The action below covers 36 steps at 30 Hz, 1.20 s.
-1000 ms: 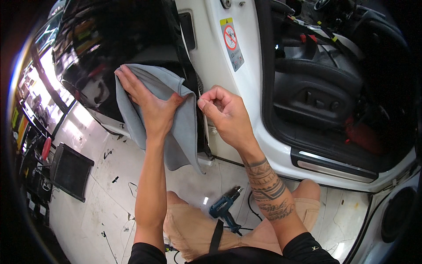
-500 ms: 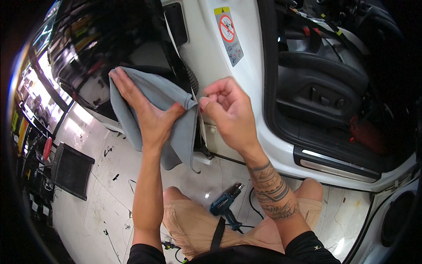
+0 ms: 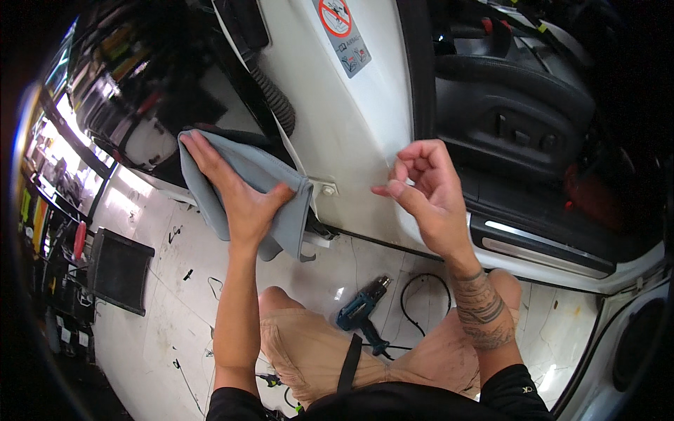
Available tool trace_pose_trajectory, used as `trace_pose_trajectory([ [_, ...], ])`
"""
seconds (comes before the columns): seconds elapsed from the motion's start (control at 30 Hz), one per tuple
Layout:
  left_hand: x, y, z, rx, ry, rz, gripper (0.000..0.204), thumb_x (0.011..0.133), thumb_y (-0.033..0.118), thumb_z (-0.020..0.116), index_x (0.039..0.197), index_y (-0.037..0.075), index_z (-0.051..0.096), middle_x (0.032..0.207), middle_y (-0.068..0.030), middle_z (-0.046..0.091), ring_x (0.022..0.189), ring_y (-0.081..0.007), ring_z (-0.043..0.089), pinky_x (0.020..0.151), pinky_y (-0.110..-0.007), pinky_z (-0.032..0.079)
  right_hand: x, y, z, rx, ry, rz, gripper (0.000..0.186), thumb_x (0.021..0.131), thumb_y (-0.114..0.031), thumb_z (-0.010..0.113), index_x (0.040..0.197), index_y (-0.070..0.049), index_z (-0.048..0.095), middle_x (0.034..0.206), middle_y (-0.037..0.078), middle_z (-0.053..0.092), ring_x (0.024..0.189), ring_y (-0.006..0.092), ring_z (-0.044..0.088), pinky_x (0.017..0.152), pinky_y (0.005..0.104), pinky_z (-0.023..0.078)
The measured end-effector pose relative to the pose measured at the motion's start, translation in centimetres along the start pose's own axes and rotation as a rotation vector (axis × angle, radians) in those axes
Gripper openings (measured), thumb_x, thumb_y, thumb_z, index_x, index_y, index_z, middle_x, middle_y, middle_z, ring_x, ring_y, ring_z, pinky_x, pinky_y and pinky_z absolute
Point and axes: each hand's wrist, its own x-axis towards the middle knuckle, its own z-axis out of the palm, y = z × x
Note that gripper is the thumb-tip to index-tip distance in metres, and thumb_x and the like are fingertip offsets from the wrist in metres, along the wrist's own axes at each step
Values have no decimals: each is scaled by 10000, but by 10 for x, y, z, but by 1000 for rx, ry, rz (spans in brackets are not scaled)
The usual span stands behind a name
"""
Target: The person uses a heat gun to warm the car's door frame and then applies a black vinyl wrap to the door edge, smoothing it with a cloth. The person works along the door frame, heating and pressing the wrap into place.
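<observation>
My left hand (image 3: 242,200) holds a folded grey cloth (image 3: 281,223) up against the glossy black panel (image 3: 189,84) of a car. Its fingers reach to the cloth's upper left edge, and the thumb lies over the right part. My right hand (image 3: 435,203) is raised in front of the white door pillar (image 3: 351,154), apart from the cloth, with its fingers curled toward the thumb in a pinch. Whatever is between those fingertips is too small to make out. A metal bracket with a bolt (image 3: 327,189) sits on the white body beside the cloth.
A blue heat gun (image 3: 361,312) lies on the tiled floor (image 3: 168,281) between my legs, with a black cable (image 3: 404,302) looped near it. At left stands a black flat seat or board (image 3: 121,271). The car's black seat (image 3: 519,119) shows through the doorway at right.
My right hand has moved right, away from the panel's edge beside the cloth. My left hand stays on the cloth. The view has shifted a little, showing more of the cable.
</observation>
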Motion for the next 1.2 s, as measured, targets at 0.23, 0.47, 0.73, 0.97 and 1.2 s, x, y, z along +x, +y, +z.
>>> trace_pose_trajectory([
  [0.23, -28, -3, 7, -12, -49, -52, 1396, 486, 414, 794, 1576, 88, -15, 1635, -198, -64, 1513, -367, -22, 1216, -450, 67, -47, 3, -51, -93, 52, 143, 317, 860, 51, 596, 1133, 0, 444, 920, 25, 449, 858, 85, 463, 900, 344, 558],
  [0.47, -49, -3, 10, -33, -78, -78, 1306, 522, 259, 772, 1574, 68, 22, 1637, -192, -42, 1514, -353, -8, 1220, -440, 52, -93, 16, -77, -59, 109, 234, 311, 871, 20, 604, 1133, 2, 437, 915, 27, 450, 845, 83, 468, 881, 337, 559],
  [0.73, -63, -12, 17, -83, -29, -40, 1258, 595, 280, 808, 1561, 12, 49, 1634, -200, -5, 1513, -352, 24, 1220, -440, 44, -126, 36, -87, -33, 184, 333, 300, 874, 10, 610, 1122, 0, 442, 894, 20, 439, 821, 80, 451, 859, 338, 557],
  [0.97, -94, -21, 34, -64, 15, 64, 1210, 706, 433, 819, 1545, -24, 75, 1611, -245, 41, 1503, -347, 69, 1206, -444, 88, -135, 41, -92, -41, 183, 366, 311, 868, 43, 598, 1131, 0, 438, 900, 16, 431, 826, 75, 438, 855, 297, 533],
  [1.2, -197, -105, 71, -219, 15, -92, 1024, 711, 320, 832, 1472, -26, 241, 1478, -234, 315, 1357, -352, 343, 1145, -450, 248, -140, 51, -97, -68, 192, 410, 327, 859, 62, 609, 1131, 5, 438, 906, 14, 422, 828, 69, 417, 802, 230, 482],
])
